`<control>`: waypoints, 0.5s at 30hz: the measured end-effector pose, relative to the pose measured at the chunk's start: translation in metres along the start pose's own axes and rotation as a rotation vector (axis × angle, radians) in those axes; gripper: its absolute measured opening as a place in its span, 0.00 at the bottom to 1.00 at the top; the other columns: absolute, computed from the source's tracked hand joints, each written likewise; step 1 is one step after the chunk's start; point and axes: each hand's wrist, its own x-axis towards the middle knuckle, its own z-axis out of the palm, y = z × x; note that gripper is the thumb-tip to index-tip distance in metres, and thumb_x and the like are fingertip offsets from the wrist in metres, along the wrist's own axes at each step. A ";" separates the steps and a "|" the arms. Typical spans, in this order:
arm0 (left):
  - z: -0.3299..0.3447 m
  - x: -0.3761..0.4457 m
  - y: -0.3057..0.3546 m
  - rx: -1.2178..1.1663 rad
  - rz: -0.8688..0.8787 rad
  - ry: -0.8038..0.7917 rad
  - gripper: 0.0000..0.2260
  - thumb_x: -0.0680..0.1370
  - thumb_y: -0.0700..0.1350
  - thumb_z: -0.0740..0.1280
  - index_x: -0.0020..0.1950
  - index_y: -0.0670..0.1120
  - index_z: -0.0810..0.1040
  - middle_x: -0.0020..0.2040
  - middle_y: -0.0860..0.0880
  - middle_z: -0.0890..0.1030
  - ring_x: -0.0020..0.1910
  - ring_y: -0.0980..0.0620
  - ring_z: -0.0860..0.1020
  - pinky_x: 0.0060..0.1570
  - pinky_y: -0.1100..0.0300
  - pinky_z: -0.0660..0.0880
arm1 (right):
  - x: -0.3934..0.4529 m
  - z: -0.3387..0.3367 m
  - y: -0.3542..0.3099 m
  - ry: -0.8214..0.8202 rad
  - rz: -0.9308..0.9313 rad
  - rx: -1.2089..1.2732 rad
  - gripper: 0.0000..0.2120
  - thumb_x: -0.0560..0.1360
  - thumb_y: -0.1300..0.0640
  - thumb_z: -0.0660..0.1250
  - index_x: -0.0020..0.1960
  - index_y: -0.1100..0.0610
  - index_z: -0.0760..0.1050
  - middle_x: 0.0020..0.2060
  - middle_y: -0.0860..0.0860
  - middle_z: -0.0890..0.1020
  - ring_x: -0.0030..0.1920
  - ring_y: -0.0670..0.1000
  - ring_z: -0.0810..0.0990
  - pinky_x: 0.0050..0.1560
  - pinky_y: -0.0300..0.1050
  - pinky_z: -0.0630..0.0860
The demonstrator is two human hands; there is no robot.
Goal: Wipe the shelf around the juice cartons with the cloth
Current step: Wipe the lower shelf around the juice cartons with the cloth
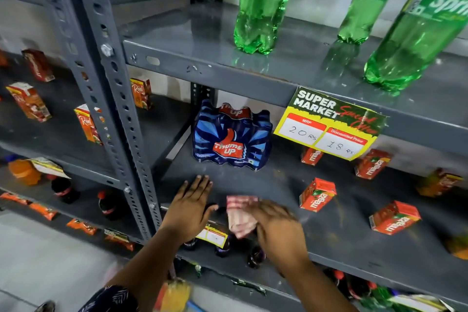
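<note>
A grey metal shelf (336, 230) holds several small orange-red juice cartons; the nearest (317, 197) stands right of my hands, another (393, 218) lies further right. My right hand (276, 228) grips a pink-and-white checked cloth (240, 215) at the shelf's front left, blurred by motion. My left hand (192, 208) rests flat on the shelf beside the cloth, fingers spread, holding nothing.
A blue Thums Up multipack (231, 135) stands behind my hands. A price tag (329, 124) hangs from the upper shelf, which carries green Sprite bottles (263, 5). A perforated upright post (119, 109) stands at left. Dark bottles (222, 246) sit on the shelf below.
</note>
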 end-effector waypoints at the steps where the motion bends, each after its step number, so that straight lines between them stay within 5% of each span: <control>1: 0.000 0.001 0.007 0.006 0.011 0.006 0.32 0.78 0.61 0.41 0.77 0.45 0.51 0.79 0.48 0.52 0.76 0.52 0.41 0.74 0.52 0.38 | 0.012 -0.001 0.004 -0.018 0.009 -0.050 0.21 0.64 0.59 0.65 0.55 0.46 0.79 0.54 0.47 0.84 0.56 0.50 0.81 0.54 0.47 0.78; 5: 0.007 0.003 0.033 -0.018 0.008 -0.027 0.28 0.80 0.57 0.46 0.77 0.45 0.50 0.79 0.48 0.51 0.77 0.51 0.44 0.73 0.53 0.38 | 0.025 0.020 0.012 -0.270 0.101 -0.109 0.26 0.73 0.62 0.59 0.69 0.49 0.65 0.71 0.53 0.69 0.72 0.55 0.65 0.69 0.53 0.64; 10: 0.013 0.000 0.037 0.025 -0.013 -0.049 0.29 0.79 0.57 0.42 0.78 0.46 0.48 0.79 0.49 0.51 0.77 0.51 0.45 0.74 0.53 0.39 | -0.032 0.025 0.013 -0.179 0.154 -0.037 0.32 0.51 0.59 0.76 0.56 0.48 0.79 0.50 0.48 0.86 0.49 0.50 0.84 0.46 0.45 0.82; 13: 0.012 -0.002 0.041 0.018 -0.024 -0.039 0.28 0.80 0.57 0.42 0.77 0.46 0.46 0.79 0.48 0.49 0.77 0.50 0.43 0.74 0.51 0.38 | -0.072 0.013 0.020 -0.111 0.154 0.019 0.27 0.50 0.55 0.74 0.49 0.44 0.81 0.43 0.41 0.86 0.44 0.44 0.84 0.43 0.35 0.79; 15: 0.011 -0.004 0.053 -0.008 -0.045 -0.012 0.28 0.80 0.57 0.43 0.77 0.46 0.45 0.79 0.48 0.49 0.77 0.51 0.42 0.74 0.50 0.39 | -0.085 0.000 0.035 -0.007 0.178 -0.003 0.24 0.51 0.56 0.68 0.48 0.44 0.80 0.43 0.41 0.85 0.44 0.46 0.83 0.42 0.37 0.78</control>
